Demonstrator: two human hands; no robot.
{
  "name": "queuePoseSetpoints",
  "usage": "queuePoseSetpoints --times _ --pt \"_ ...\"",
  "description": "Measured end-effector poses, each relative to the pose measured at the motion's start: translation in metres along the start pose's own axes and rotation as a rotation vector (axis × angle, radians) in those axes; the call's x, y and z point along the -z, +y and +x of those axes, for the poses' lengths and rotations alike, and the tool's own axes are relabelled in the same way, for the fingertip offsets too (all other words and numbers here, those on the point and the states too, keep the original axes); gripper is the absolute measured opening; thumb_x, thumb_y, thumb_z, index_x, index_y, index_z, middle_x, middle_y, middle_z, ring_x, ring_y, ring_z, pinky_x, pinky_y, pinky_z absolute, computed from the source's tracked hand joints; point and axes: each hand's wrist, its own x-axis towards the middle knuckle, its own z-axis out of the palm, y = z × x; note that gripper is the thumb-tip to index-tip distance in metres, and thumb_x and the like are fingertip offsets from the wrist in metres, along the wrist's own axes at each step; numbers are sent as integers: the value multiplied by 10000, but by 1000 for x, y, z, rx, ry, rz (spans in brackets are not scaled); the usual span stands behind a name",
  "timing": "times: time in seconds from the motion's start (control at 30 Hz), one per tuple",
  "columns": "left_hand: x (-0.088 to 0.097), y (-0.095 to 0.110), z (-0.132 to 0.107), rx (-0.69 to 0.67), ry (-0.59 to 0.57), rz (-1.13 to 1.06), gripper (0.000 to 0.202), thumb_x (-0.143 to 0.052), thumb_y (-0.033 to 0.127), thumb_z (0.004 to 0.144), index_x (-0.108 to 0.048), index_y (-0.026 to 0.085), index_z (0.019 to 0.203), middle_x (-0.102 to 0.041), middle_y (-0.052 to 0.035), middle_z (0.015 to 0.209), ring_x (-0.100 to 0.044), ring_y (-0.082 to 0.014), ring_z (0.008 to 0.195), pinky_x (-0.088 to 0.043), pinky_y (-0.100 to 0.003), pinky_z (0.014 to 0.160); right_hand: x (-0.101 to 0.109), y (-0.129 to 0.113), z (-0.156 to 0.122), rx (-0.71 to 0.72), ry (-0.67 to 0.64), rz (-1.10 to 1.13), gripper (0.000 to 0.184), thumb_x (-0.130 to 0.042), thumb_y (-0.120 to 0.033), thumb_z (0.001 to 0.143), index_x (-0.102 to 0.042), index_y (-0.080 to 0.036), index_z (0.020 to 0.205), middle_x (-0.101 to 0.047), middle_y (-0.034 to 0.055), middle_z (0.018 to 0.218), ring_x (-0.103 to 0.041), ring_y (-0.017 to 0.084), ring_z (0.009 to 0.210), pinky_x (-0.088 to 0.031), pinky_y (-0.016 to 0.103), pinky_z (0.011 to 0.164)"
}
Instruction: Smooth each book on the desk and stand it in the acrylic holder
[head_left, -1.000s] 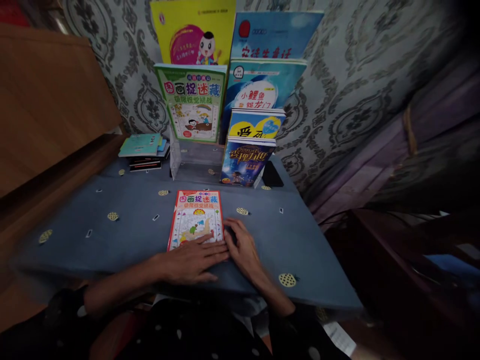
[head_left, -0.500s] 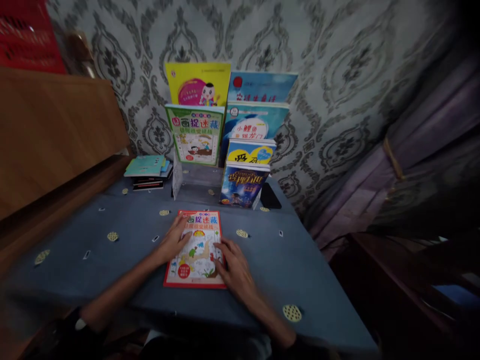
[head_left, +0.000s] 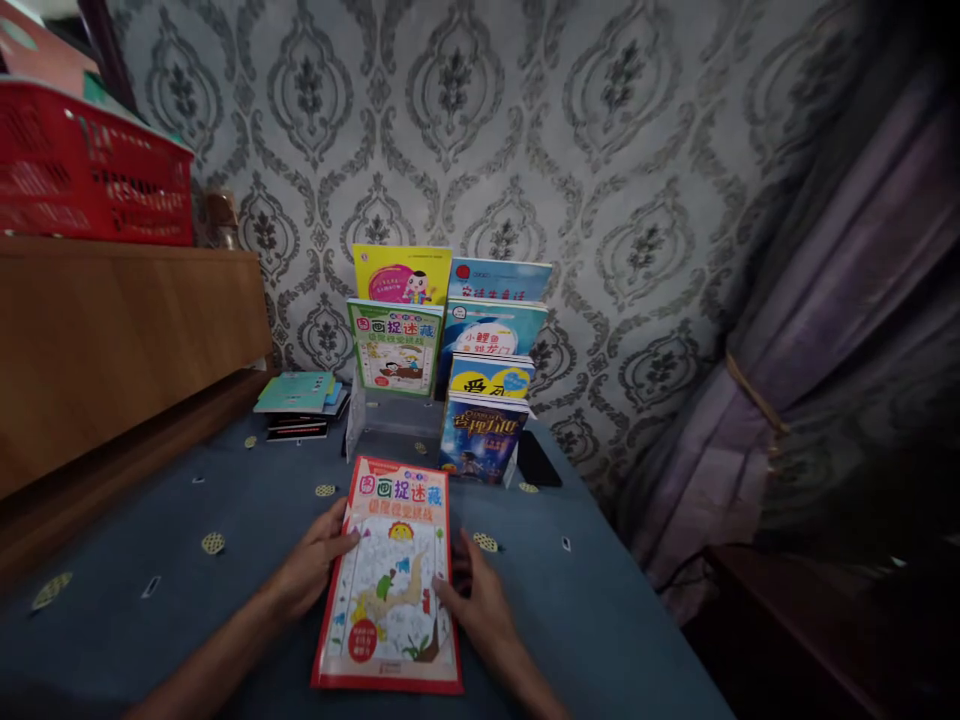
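A red-bordered picture book (head_left: pixel 397 600) with a cartoon cover is held between my two hands, tilted up from the table. My left hand (head_left: pixel 316 560) grips its left edge, thumb on the cover and fingers behind. At the right edge, my right hand (head_left: pixel 480 605) has its thumb on the cover, with its fingers curled beside and partly behind the book. Beyond the book stands a clear tiered rack (head_left: pixel 390 425). It holds a green picture book (head_left: pixel 396 350), a yellow book (head_left: pixel 405 272), a dark blue book (head_left: pixel 481 440) and several others.
A stack of books (head_left: pixel 296 405) lies at the back left. A black phone (head_left: pixel 538 460) rests right of the rack. On the wooden cabinet (head_left: pixel 127 330) at left sits a red basket (head_left: pixel 135 185). A purple curtain (head_left: pixel 697 450) hangs at right, beyond the blue tablecloth's (head_left: pixel 600 620) edge.
The red-bordered book lay flat under my hands and is now lifted and tilted up, gripped at both sides. The head view has tipped upward, showing more wall and the red basket.
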Motion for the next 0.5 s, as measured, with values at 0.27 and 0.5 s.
queuePoseSetpoints --times 0.27,0.5 --pt "39 -10 4 -163 -152 561 755 -645 586 799 -405 236 1424 -566 -129 1377 -461 -355 1334 -476 -485 1025 -6 -29 0 109 -189 204 438 -689 -602 746 -645 -192 892 -746 111 917 -715 302 835 -585 461 761" --pt "32 26 16 -422 -94 933 512 -481 534 902 -522 228 1310 -664 -86 1197 -607 -289 1089 -524 -407 939 -8 -49 16 224 -80 99 395 -602 -591 814 -636 -216 931 -735 95 908 -700 300 821 -585 434 720"
